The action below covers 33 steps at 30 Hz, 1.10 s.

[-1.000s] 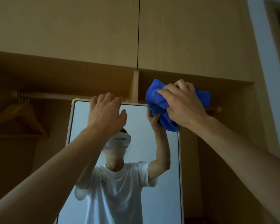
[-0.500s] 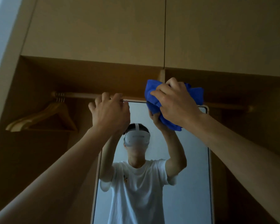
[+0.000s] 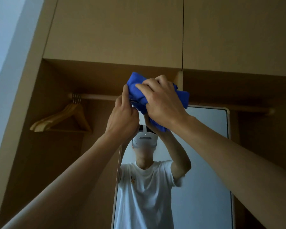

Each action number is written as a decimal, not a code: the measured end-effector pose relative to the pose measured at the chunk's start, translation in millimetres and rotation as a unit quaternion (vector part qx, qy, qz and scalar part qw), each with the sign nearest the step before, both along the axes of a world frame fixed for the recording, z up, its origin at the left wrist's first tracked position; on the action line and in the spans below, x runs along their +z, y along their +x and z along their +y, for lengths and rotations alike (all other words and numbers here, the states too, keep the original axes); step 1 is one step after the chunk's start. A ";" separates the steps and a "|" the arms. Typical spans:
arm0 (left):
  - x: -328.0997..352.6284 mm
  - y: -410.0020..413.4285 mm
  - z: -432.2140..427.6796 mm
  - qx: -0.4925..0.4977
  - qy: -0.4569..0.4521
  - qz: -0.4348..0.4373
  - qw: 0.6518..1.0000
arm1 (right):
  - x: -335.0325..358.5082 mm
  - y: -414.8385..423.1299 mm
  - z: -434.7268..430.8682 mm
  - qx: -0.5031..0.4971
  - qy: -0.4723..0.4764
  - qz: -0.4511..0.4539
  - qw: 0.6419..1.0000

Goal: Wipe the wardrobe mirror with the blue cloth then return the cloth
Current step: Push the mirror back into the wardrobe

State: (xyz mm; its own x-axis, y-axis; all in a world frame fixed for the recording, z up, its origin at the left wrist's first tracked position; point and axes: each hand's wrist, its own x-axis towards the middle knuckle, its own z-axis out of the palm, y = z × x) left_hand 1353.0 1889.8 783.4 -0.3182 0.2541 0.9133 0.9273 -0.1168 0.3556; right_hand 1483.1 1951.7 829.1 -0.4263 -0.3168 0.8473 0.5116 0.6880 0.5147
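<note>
Head view shows the right hand (image 3: 162, 103) clutching the bunched blue cloth (image 3: 137, 90), now slid along the mirror (image 3: 205, 146) top from right corner to left, against the left hand (image 3: 124, 119) gripping that corner, so the top edge seems wiped.

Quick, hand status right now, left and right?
Left hand: grips the mirror at its top edge.
Right hand: grips the blue cloth.

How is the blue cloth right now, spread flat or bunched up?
Bunched up: the blue cloth bulges in folds around the right hand gripping it at the mirror top.
</note>
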 end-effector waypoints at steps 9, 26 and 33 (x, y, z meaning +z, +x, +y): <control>-26.4 23.0 -15.6 -0.121 0.023 -0.009 0.992 | -58.9 41.0 6.0 0.172 -0.170 0.101 0.965; -146.8 83.4 -22.5 -0.461 -0.063 -0.303 0.832 | -192.5 94.3 -6.1 0.458 -0.537 0.075 0.704; -209.1 99.8 -16.3 -0.435 -0.047 -0.340 0.832 | -260.6 97.2 -3.5 0.417 -0.620 0.091 0.658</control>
State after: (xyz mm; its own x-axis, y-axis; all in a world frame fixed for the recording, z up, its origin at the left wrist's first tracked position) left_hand 1452.7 1873.5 574.4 -0.4116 0.7196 0.5593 0.0861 -0.5802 0.8099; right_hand 1580.3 1948.2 568.5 -0.3976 0.6064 0.6886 -0.3354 0.6025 -0.7243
